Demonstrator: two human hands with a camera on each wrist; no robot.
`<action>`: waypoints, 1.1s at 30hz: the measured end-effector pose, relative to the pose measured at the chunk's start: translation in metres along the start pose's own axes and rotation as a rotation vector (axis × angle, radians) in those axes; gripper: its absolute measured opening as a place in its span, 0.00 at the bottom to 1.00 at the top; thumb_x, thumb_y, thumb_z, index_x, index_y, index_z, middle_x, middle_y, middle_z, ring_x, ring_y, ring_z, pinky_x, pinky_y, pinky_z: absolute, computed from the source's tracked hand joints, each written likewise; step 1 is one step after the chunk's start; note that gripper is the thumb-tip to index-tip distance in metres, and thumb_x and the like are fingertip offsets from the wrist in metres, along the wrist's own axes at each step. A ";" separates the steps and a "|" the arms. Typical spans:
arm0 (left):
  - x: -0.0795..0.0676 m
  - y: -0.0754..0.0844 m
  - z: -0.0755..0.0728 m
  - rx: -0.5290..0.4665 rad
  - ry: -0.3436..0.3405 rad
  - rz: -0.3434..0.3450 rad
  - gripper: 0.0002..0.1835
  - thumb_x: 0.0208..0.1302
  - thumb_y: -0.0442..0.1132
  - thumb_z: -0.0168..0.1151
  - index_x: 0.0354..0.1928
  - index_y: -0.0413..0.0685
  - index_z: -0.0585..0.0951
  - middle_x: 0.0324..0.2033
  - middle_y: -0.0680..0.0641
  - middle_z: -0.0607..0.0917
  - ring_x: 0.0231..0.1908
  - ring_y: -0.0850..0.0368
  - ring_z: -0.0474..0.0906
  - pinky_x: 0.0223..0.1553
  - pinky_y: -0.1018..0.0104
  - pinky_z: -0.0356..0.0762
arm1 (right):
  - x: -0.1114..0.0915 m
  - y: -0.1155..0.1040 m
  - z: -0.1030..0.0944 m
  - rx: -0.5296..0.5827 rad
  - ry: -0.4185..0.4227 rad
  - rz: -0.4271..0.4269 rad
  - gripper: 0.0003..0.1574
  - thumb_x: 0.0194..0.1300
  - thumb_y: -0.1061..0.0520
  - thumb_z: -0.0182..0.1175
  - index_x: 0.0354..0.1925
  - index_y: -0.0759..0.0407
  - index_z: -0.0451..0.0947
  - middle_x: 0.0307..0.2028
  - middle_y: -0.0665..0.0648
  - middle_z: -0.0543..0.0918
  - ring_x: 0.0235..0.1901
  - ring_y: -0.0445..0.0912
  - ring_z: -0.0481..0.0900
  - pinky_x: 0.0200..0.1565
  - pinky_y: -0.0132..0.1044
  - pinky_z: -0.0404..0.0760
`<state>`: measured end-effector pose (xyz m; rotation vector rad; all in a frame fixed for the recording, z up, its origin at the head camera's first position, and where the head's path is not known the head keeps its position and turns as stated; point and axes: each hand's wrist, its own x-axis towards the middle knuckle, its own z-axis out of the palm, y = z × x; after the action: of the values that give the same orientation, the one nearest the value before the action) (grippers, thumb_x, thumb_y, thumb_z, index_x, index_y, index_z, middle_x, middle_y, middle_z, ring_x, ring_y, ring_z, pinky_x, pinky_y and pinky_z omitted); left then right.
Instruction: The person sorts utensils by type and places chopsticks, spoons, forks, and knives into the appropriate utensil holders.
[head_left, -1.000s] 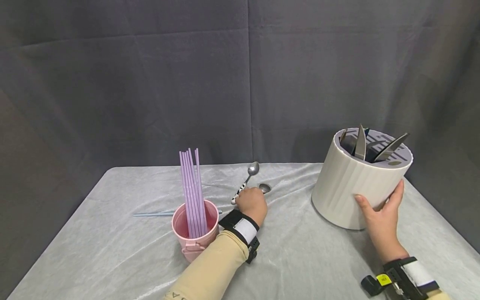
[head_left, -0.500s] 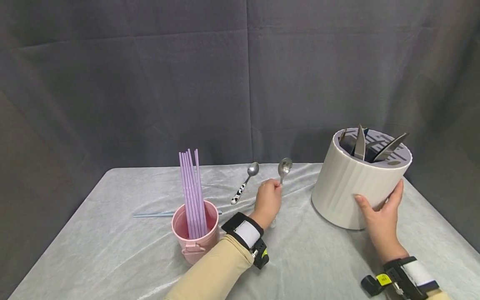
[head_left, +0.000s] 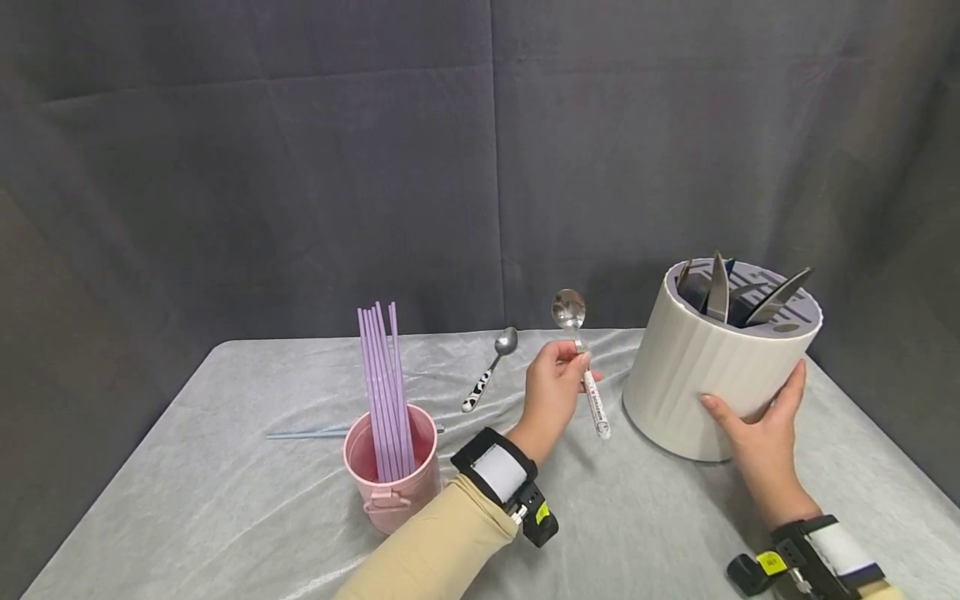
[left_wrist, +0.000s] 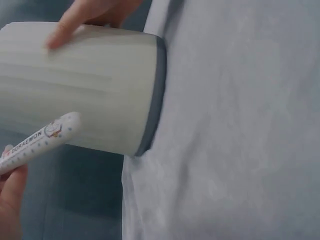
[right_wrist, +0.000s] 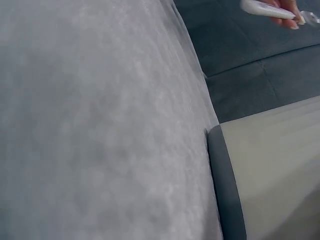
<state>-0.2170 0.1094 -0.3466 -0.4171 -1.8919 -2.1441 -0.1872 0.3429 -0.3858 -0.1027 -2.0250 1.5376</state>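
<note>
My left hand (head_left: 552, 392) pinches a metal spoon (head_left: 594, 404) by its white printed handle, bowl pointing up and away, raised over the table. The left wrist view shows the handle end (left_wrist: 62, 129) with lettering and blue dots, overlapping the white utensil holder (left_wrist: 100, 75). In the head view this ribbed round holder (head_left: 690, 383) stands at the right, with knives (head_left: 717, 287) and other utensils in its slotted grey top. My right hand (head_left: 768, 454) rests against its near right side, thumb and fingers spread along the wall. Another spoon (head_left: 478, 390), with a black-and-white handle, lies left of my left hand.
A pink bucket (head_left: 401, 504) holding several thin purple sticks (head_left: 384, 392) stands beside my left forearm. Behind it lie light blue sticks (head_left: 307, 434). A grey cloth (head_left: 225, 500) covers the table, and a dark curtain (head_left: 337, 183) hangs at the back.
My left hand has picked the white-handled spoon up from beside the other spoon and carried it right, toward the holder. My right hand has stayed on the holder.
</note>
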 end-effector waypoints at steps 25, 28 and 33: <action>0.054 0.083 0.066 -0.201 0.213 0.385 0.07 0.62 0.26 0.63 0.39 0.28 0.75 0.36 0.32 0.83 0.37 0.47 0.84 0.39 0.73 0.79 | -0.007 0.003 0.001 -0.036 -0.026 -0.043 0.74 0.54 0.65 0.70 0.76 0.53 0.25 0.75 0.58 0.40 0.72 0.49 0.43 0.68 0.35 0.42; 0.055 0.080 0.068 -0.057 0.226 0.426 0.07 0.60 0.27 0.65 0.36 0.30 0.77 0.33 0.36 0.84 0.32 0.56 0.81 0.35 0.77 0.76 | -0.005 0.004 0.001 -0.047 -0.021 -0.060 0.74 0.53 0.63 0.71 0.76 0.55 0.25 0.75 0.59 0.40 0.73 0.50 0.43 0.68 0.35 0.41; 0.056 0.065 0.079 0.100 0.226 0.418 0.06 0.58 0.28 0.67 0.32 0.32 0.79 0.29 0.40 0.84 0.28 0.62 0.77 0.32 0.81 0.72 | -0.007 0.003 0.001 -0.028 -0.011 -0.099 0.72 0.52 0.66 0.70 0.76 0.58 0.28 0.75 0.60 0.41 0.72 0.50 0.43 0.69 0.34 0.42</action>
<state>-0.2414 0.1792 -0.2565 -0.4778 -1.6111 -1.7390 -0.1830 0.3403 -0.3912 -0.0054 -2.0291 1.4523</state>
